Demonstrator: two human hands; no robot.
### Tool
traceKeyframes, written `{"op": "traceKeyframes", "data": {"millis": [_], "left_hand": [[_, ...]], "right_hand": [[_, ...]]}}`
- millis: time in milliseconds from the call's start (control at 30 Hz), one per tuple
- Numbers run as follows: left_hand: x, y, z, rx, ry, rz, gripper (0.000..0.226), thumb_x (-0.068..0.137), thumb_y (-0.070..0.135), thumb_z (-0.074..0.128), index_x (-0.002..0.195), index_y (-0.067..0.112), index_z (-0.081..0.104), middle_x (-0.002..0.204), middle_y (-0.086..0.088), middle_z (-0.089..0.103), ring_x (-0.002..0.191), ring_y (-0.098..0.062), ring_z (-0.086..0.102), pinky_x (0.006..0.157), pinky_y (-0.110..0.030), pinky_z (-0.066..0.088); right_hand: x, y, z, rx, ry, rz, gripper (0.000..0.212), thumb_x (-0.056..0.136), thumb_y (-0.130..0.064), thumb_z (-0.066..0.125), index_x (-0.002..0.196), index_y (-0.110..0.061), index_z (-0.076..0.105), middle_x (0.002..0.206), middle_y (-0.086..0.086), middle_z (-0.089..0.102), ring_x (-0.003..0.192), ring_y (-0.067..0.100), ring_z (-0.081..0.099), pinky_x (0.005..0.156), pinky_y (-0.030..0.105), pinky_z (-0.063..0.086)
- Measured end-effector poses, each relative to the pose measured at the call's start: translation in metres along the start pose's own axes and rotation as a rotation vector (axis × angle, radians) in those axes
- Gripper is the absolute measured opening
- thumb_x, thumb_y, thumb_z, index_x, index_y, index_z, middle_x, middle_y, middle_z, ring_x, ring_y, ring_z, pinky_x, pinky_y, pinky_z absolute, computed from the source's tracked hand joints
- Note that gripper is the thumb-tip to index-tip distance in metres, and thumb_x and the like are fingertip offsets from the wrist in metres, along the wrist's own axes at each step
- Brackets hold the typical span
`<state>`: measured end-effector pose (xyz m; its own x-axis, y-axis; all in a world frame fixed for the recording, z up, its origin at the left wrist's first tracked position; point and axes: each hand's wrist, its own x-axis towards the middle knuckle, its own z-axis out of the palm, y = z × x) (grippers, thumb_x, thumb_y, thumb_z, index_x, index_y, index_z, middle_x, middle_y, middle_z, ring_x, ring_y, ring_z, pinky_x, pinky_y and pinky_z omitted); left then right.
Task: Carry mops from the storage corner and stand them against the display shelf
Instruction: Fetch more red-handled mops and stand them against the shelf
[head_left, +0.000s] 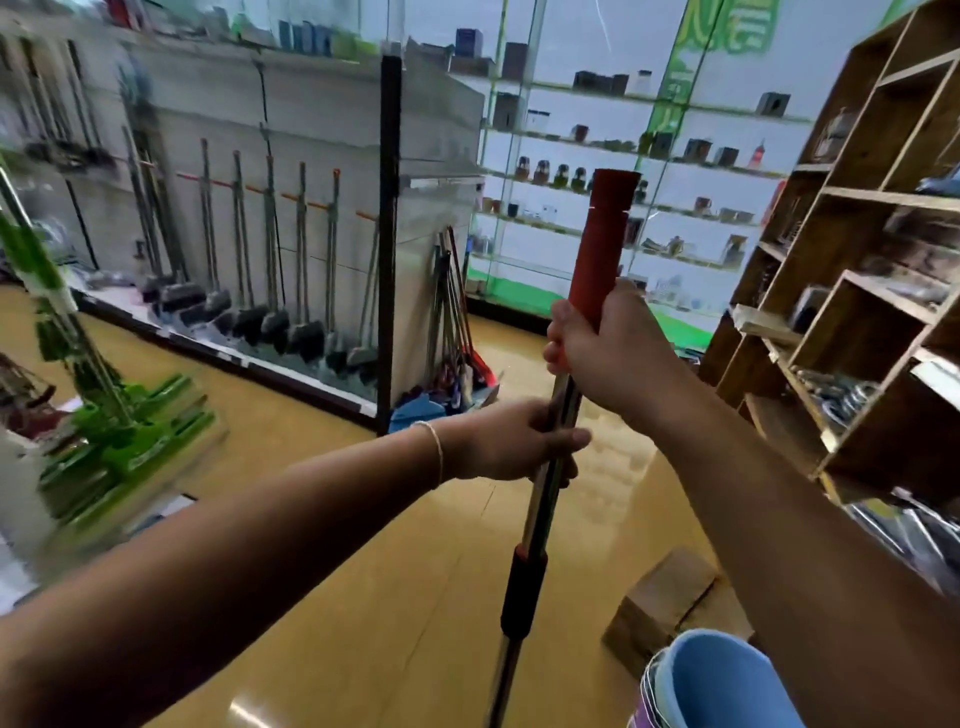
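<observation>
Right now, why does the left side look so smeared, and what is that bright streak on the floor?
Head view: the green mops at the left edge are motion-blurred, while the hands and the pole stay fairly sharp; the wide lens bends the wooden shelf at the right; the floor is glossy, and the streak near the bottom edge is glare from a light.

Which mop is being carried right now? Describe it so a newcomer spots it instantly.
Start at the wooden cubby shelf on the right, then look left to mid-frame. The mop stands nearly upright there, the right hand gripping its red top sleeve and the left hand holding the shiny metal shaft below. Unlike the brooms racked along the grey wall, it has a red-and-black collar.
</observation>
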<state>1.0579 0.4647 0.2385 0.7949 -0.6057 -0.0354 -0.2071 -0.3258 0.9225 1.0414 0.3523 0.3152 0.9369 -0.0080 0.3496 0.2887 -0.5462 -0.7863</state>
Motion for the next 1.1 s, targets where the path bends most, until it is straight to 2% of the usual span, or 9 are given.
{"op": "traceKeyframes", "data": {"millis": [100,167,267,333,400,667,733,900,1100], "left_hand": [[0.035,0.001,-0.022,-0.013,0.040,-0.042,0.014,0.100,0.031,0.051,0.094,0.018,0.053,0.100,-0.011,0.071,0.095,-0.023,0.070,0.064,-0.024,0.057],[0.055,0.002,-0.035,0.001,0.062,-0.070,0.015,0.100,0.033,0.050,0.098,0.018,0.054,0.102,-0.009,0.072,0.094,-0.020,0.071,0.059,-0.018,0.052],[0.083,-0.004,-0.054,-0.017,0.087,-0.081,0.021,0.099,0.032,0.052,0.106,0.012,0.055,0.102,-0.010,0.071,0.099,-0.023,0.071,0.080,-0.036,0.059],[0.098,-0.009,-0.066,-0.006,0.112,-0.085,0.030,0.099,0.030,0.052,0.114,0.004,0.055,0.104,-0.013,0.070,0.102,-0.026,0.069,0.091,-0.044,0.056],[0.113,-0.015,-0.078,0.012,0.144,-0.083,0.034,0.100,0.028,0.051,0.117,-0.002,0.054,0.106,-0.016,0.070,0.102,-0.027,0.069,0.092,-0.043,0.056],[0.167,-0.055,-0.151,-0.036,0.189,-0.071,0.033,0.100,0.026,0.053,0.119,-0.001,0.054,0.104,-0.012,0.069,0.095,-0.017,0.069,0.086,-0.031,0.056],[0.183,-0.069,-0.177,-0.030,0.181,-0.071,0.035,0.100,0.027,0.052,0.120,-0.001,0.053,0.104,-0.011,0.069,0.095,-0.016,0.068,0.086,-0.029,0.056],[0.226,-0.104,-0.252,0.038,0.159,-0.060,0.039,0.099,0.034,0.053,0.120,0.002,0.056,0.107,-0.008,0.072,0.102,-0.022,0.070,0.097,-0.048,0.052],[0.267,-0.125,-0.345,0.065,0.150,-0.061,0.037,0.097,0.038,0.054,0.117,0.006,0.057,0.103,-0.005,0.073,0.101,-0.027,0.069,0.095,-0.056,0.051]], "right_hand": [[0.043,0.012,0.000,0.039,-0.025,-0.019,0.034,0.092,-0.041,0.054,0.110,-0.014,0.046,0.097,0.014,0.064,0.085,0.032,0.070,0.078,0.056,0.058],[0.070,0.019,0.001,0.043,-0.047,-0.042,0.035,0.093,-0.040,0.054,0.113,-0.013,0.046,0.098,0.014,0.065,0.085,0.031,0.070,0.077,0.056,0.059],[0.105,0.030,0.004,0.069,-0.076,-0.075,0.028,0.099,-0.033,0.055,0.116,-0.012,0.044,0.097,0.015,0.064,0.084,0.030,0.070,0.075,0.055,0.059],[0.124,0.037,0.011,0.074,-0.090,-0.094,0.026,0.100,-0.030,0.055,0.116,-0.013,0.044,0.096,0.016,0.064,0.084,0.031,0.070,0.076,0.055,0.059],[0.144,0.042,0.019,0.086,-0.104,-0.110,0.024,0.099,-0.029,0.055,0.115,-0.014,0.043,0.096,0.017,0.063,0.084,0.032,0.069,0.076,0.056,0.059],[0.229,0.056,0.074,0.097,-0.147,-0.144,0.023,0.096,-0.033,0.056,0.109,-0.017,0.044,0.095,0.017,0.063,0.085,0.035,0.068,0.077,0.058,0.057],[0.256,0.060,0.091,0.103,-0.157,-0.153,0.015,0.098,-0.029,0.056,0.104,-0.021,0.045,0.093,0.015,0.063,0.085,0.035,0.069,0.077,0.058,0.057],[0.328,0.066,0.139,0.136,-0.188,-0.173,0.009,0.102,-0.020,0.053,0.101,-0.023,0.044,0.084,0.003,0.059,0.074,0.018,0.064,0.080,0.051,0.059],[0.418,0.052,0.188,0.153,-0.183,-0.173,0.014,0.102,-0.017,0.053,0.110,-0.008,0.046,0.081,0.002,0.059,0.073,0.017,0.064,0.079,0.046,0.060]]}}
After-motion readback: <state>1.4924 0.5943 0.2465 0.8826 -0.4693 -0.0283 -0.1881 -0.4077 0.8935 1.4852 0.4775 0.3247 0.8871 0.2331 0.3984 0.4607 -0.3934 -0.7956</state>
